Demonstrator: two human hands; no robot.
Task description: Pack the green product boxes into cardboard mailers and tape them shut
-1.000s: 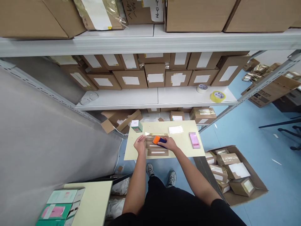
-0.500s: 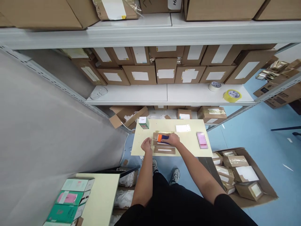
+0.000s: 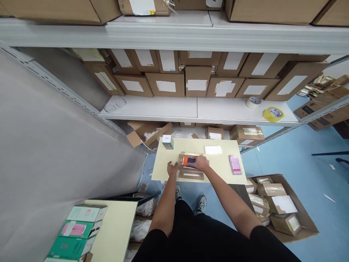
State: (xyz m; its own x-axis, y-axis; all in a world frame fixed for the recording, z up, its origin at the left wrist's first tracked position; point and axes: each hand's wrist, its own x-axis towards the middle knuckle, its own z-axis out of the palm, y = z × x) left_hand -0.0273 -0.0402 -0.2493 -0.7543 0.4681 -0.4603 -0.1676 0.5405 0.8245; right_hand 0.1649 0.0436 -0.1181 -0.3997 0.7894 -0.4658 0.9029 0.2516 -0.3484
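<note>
While the right hand [image 3: 201, 163] grips, the left hand [image 3: 172, 168] should brace

From where I stand, the right hand has its fingers wrapped round an orange-and-blue tool [image 3: 188, 161] over the brown cardboard [image 3: 191, 177] on the table [image 3: 218, 165]. The left hand is spread beside the cardboard's left edge; whether it touches, I cannot tell. I'd judge that even pressure, with the left fingers steadying the edge clear of the tool's orange end, would serve best. Beyond, the green-and-white box [image 3: 167, 142] and white slip [image 3: 213, 150] sit apart from the work; farther off, a yellow tape roll [image 3: 273, 114] rests on the shelf [image 3: 229, 112]
</note>
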